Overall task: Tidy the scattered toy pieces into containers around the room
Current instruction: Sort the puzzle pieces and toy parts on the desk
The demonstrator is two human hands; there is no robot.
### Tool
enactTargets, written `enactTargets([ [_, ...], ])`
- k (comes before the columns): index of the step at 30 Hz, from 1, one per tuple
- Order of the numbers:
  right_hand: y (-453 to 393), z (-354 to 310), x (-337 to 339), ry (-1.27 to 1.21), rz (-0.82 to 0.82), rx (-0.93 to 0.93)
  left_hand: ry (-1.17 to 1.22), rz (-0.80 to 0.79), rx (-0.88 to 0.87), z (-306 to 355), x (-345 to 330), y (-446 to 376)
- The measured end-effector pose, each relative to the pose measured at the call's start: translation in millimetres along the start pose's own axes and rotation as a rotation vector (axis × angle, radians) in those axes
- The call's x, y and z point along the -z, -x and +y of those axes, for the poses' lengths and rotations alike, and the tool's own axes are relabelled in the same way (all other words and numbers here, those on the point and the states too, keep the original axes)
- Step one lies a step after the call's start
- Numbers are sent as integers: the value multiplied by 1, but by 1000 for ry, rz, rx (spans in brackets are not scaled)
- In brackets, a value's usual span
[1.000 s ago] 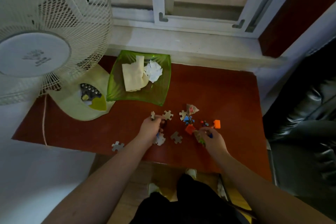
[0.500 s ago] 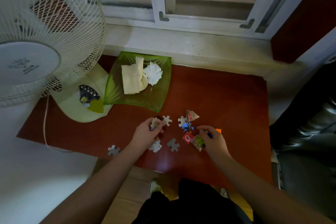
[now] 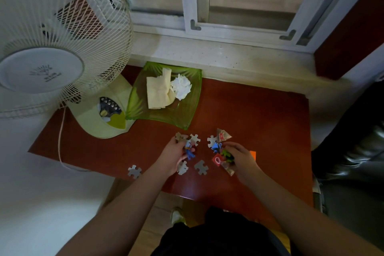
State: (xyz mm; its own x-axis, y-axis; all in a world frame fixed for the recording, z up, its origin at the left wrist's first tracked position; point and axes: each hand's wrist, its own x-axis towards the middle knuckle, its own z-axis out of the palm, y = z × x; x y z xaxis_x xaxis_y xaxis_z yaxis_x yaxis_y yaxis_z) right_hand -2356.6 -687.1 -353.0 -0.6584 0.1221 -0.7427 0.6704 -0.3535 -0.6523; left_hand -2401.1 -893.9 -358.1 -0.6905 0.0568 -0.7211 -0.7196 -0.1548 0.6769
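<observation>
Several jigsaw pieces lie scattered on the red-brown table (image 3: 259, 110). My left hand (image 3: 173, 157) holds a puzzle piece (image 3: 180, 137) at its fingertips and a small blue toy figure (image 3: 189, 150) under the thumb. My right hand (image 3: 240, 158) grips a green toy piece (image 3: 226, 155), beside a red piece (image 3: 217, 160) and a blue piece (image 3: 215, 147). Loose jigsaw pieces sit at the centre (image 3: 201, 167), at the left edge (image 3: 134, 171) and above the hands (image 3: 195, 139). An orange block (image 3: 253, 154) peeks out behind my right hand.
A green glass dish (image 3: 187, 114) holding folded paper and a crumpled tissue stands at the table's back left. A white fan (image 3: 52, 52) with its base (image 3: 97, 122) and cord fills the left. A window sill lies behind, a dark sofa (image 3: 353, 151) to the right.
My left hand has gathered a blue toy figure along with the puzzle piece. My right hand has closed on the green piece and shifted slightly left, covering more of the orange block.
</observation>
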Motion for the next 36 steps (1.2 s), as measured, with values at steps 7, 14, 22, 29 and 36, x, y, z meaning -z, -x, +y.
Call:
enactTargets([
  [7,-10,-2,-5,221,23,50,-352,77,-208,-5,-4,-9],
  [14,-15,-8,-5,696,48,301,-476,94,-306,-4,-4,-11],
  [22,-27,-8,-1,916,-49,418,-241,37,-265,-10,-4,-14],
  [29,-30,3,-11,1026,-33,791,221,-28,-44,-2,-16,-8],
  [36,-24,11,-34,909,-123,684,441,-83,19,-3,-23,-1],
])
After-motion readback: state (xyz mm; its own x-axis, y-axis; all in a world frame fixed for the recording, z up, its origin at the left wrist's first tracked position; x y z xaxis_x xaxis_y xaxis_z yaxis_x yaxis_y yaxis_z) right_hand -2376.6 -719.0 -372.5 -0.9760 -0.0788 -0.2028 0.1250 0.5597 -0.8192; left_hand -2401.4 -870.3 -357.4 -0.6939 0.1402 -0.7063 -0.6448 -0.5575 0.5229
